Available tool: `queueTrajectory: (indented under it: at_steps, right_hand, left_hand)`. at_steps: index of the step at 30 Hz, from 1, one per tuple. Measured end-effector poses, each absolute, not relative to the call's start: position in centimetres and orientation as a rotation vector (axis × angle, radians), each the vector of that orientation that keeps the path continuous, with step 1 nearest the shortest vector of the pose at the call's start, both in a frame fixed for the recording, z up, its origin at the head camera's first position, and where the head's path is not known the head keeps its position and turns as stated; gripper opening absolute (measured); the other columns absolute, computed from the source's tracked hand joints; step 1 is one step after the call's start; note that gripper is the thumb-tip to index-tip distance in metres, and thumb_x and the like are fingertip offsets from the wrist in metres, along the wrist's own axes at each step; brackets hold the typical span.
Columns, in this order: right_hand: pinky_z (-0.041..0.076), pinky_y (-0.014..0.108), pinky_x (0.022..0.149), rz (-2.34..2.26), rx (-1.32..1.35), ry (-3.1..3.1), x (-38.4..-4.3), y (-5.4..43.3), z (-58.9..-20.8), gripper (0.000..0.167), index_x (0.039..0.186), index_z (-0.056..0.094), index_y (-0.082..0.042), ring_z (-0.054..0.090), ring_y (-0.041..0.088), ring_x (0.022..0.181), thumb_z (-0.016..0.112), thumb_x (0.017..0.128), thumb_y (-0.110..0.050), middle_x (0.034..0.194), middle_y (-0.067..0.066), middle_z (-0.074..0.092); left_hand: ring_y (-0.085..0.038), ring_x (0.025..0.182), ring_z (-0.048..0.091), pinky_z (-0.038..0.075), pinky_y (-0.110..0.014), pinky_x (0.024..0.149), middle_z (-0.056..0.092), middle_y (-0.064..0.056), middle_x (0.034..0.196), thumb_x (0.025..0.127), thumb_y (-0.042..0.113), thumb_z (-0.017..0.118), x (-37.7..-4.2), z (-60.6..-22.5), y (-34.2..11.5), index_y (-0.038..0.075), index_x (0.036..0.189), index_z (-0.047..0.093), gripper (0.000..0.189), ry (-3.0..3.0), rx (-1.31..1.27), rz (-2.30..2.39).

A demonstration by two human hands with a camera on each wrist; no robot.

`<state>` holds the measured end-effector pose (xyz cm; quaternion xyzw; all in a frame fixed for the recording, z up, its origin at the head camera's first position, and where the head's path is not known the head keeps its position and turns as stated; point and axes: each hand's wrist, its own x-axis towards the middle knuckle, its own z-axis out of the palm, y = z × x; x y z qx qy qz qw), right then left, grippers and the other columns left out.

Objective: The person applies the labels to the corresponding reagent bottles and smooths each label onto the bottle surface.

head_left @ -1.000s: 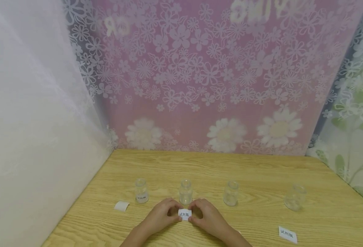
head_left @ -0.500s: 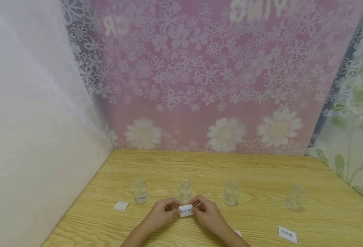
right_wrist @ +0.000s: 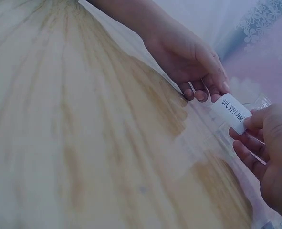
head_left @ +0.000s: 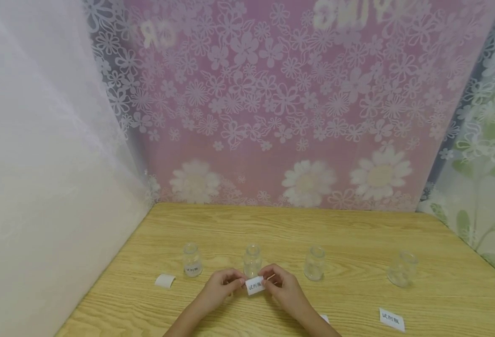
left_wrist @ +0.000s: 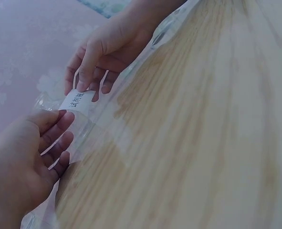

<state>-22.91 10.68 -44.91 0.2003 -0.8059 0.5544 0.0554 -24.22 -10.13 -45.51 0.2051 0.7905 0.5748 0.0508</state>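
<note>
A small white paper label (head_left: 254, 286) with black printed characters is stretched between both hands, just in front of a clear glass bottle (head_left: 252, 258). My left hand (head_left: 219, 289) pinches its left edge between thumb and index finger. My right hand (head_left: 287, 289) pinches the right edge, its thumb over the last character. In the right wrist view the label (right_wrist: 231, 112) is tilted, its printed side toward the camera. Whether it touches the bottle cannot be made out. The bottle's lower part is hidden behind the label.
A labelled glass bottle (head_left: 192, 260) stands to the left, with a blank white slip (head_left: 164, 281) near it. Two unlabelled bottles, a nearer one (head_left: 315, 263) and a farther one (head_left: 402, 269), stand to the right. Another printed label (head_left: 392, 319) lies at the front right of the wooden table (head_left: 348, 234).
Both hands have lifted the label slightly away from me, toward the bottle behind it. The label has tilted, its right side now higher, and shifted a little to the right.
</note>
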Motion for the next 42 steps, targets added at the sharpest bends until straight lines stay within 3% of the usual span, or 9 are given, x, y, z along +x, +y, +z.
queueTrajectory:
  at_steps: [12,19,24,29,34,38,42]
  right_hand:
    - [0.048,0.024,0.061,1.731,0.638,-2.454,-21.4,10.3,-42.3,0.014,0.099,0.057,0.002,0.057,0.025,0.078,0.059,0.085,0.006,0.092,0.012,0.058]
    - [0.048,0.025,0.058,1.759,0.675,-2.421,-21.1,10.2,-41.7,0.007,0.087,0.055,0.001,0.057,0.025,0.075,0.059,0.085,0.007,0.09,0.014,0.058]
    - [0.05,0.028,0.062,1.765,0.752,-2.421,-21.2,10.4,-42.0,0.004,0.088,0.059,0.001,0.059,0.028,0.076,0.058,0.086,0.005,0.091,0.015,0.061]
    - [0.052,0.034,0.069,1.856,0.871,-2.42,-21.3,10.6,-42.2,0.009,0.098,0.058,0.002,0.061,0.032,0.082,0.057,0.09,-0.002,0.099,0.019,0.06]
    - [0.049,0.028,0.077,1.875,0.92,-2.45,-21.2,10.5,-42.3,0.014,0.102,0.058,-0.001,0.055,0.036,0.098,0.059,0.09,-0.009,0.113,0.02,0.054]
    - [0.048,0.027,0.079,1.894,0.979,-2.43,-21.2,10.5,-42.4,0.015,0.102,0.06,0.0,0.053,0.037,0.101,0.059,0.09,-0.008,0.119,0.024,0.049]
    - [0.049,0.028,0.079,1.894,1.043,-2.393,-21.2,10.5,-42.5,0.015,0.101,0.06,0.003,0.054,0.031,0.1,0.059,0.089,-0.005,0.118,0.025,0.049]
  left_hand:
    - [-0.012,0.067,0.051,0.041,-0.02,0.057,0.064,-0.004,0.081,0.092,0.018,0.056,-23.9,-45.2,-10.1,0.005,0.091,0.065,0.015,2.329,0.721,1.759]
    - [-0.012,0.067,0.049,0.04,-0.02,0.058,0.064,-0.008,0.082,0.092,0.017,0.056,-23.8,-44.8,-10.1,0.004,0.091,0.065,0.016,2.288,0.748,1.777]
    - [-0.013,0.07,0.052,0.043,-0.021,0.061,0.063,-0.012,0.083,0.093,0.014,0.055,-23.7,-44.7,-10.0,0.001,0.092,0.064,0.015,2.235,0.795,1.808]
    - [-0.015,0.071,0.052,0.044,-0.022,0.064,0.062,-0.017,0.083,0.093,0.007,0.053,-22.8,-43.2,-9.9,-0.003,0.092,0.062,0.014,2.211,0.81,1.817]
    - [-0.017,0.072,0.054,0.044,-0.022,0.064,0.061,-0.017,0.083,0.093,0.005,0.054,-22.8,-43.3,-9.8,-0.004,0.092,0.062,0.012,2.212,0.854,1.815]
    - [-0.014,0.075,0.055,0.045,-0.022,0.065,0.062,-0.012,0.083,0.092,0.007,0.055,-23.4,-44.7,-9.8,-0.002,0.092,0.063,0.012,2.237,0.899,1.799]
    - [-0.011,0.077,0.054,0.045,-0.022,0.068,0.062,-0.015,0.085,0.092,0.007,0.055,-23.4,-44.8,-9.5,-0.002,0.093,0.063,0.013,2.217,0.925,1.791]
